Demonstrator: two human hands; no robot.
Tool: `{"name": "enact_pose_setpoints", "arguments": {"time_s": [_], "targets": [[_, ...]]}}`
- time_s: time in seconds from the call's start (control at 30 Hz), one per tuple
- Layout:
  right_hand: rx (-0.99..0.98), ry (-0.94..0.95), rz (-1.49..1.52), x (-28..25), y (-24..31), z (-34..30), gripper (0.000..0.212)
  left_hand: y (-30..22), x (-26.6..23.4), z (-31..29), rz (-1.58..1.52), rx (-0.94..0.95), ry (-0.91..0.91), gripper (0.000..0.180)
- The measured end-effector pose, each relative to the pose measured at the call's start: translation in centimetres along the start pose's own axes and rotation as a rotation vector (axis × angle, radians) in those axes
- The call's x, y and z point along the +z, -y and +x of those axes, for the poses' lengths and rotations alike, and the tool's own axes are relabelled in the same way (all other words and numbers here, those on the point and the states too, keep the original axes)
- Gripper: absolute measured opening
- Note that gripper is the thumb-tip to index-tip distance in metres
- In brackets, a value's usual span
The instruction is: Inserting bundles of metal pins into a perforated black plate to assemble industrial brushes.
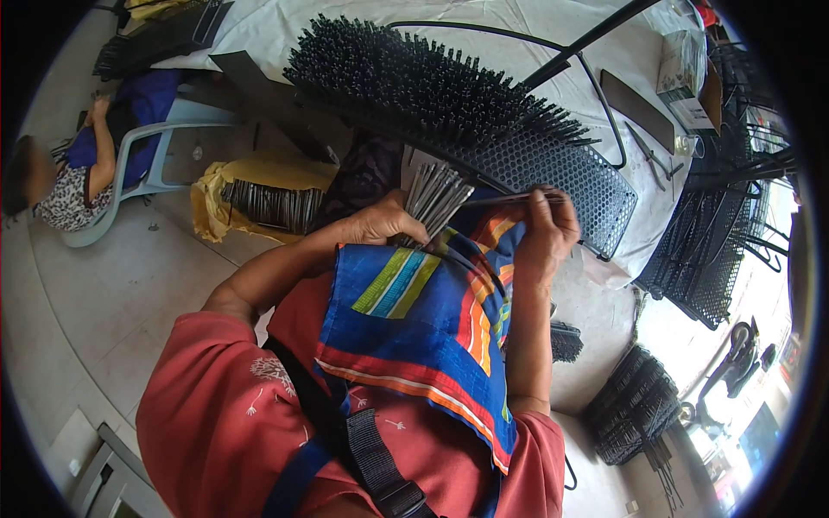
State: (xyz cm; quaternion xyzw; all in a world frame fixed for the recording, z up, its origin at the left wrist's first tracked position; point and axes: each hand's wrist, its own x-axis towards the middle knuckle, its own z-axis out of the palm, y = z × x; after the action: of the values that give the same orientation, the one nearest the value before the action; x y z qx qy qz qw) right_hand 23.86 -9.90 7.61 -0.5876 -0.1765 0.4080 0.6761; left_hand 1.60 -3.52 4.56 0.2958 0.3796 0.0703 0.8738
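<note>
My left hand (380,223) grips a bundle of thin dark metal rods (436,197) that fan out up and to the right. My right hand (548,229) pinches a single rod (505,200) drawn sideways from the bundle. Just above both hands lies a black perforated metal panel (570,168) on a cloth-covered table (285,26); its far part bristles with many upright rods (414,78). A bright blue, orange and green striped cloth (432,319) hangs over my chest and lap below the hands.
A yellow sack with more rods (268,203) lies on the floor at left. A person sits in a pale plastic chair (147,160) at far left. Black mesh panels (712,250) and wire pieces (635,401) are stacked at right. A cardboard box (686,73) stands on the table.
</note>
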Motion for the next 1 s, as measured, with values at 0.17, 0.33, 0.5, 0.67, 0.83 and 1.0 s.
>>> {"name": "enact_pose_setpoints", "arguments": {"time_s": [0.17, 0.33, 0.5, 0.67, 0.83, 1.0], "targets": [[-0.313, -0.002, -0.131, 1.8, 1.4, 1.4, 0.005, 0.0, 0.1, 0.0, 0.093, 0.132, -0.011, 0.036], [-0.427, 0.062, -0.224, 2.8, 0.0, 2.2, 0.009, 0.9, -0.3, 1.1, -0.038, 0.168, -0.112, 0.026], [-0.486, 0.076, -0.265, 3.0, -1.0, 2.4, 0.014, 1.0, -0.5, 1.3, -0.078, 0.204, -0.115, 0.027], [-0.520, 0.153, -0.564, 3.9, -1.0, 2.9, 0.015, 1.2, -0.5, 1.8, -0.091, 0.160, -0.149, 0.028], [-0.543, 0.145, -0.691, 5.5, 0.8, 2.5, 0.017, 1.0, -0.4, 1.7, -0.056, 0.183, -0.145, 0.023], [-0.762, 0.165, -0.742, 5.1, 0.0, 3.3, 0.017, 0.8, -0.4, 1.6, -0.068, 0.180, -0.128, 0.025]]}}
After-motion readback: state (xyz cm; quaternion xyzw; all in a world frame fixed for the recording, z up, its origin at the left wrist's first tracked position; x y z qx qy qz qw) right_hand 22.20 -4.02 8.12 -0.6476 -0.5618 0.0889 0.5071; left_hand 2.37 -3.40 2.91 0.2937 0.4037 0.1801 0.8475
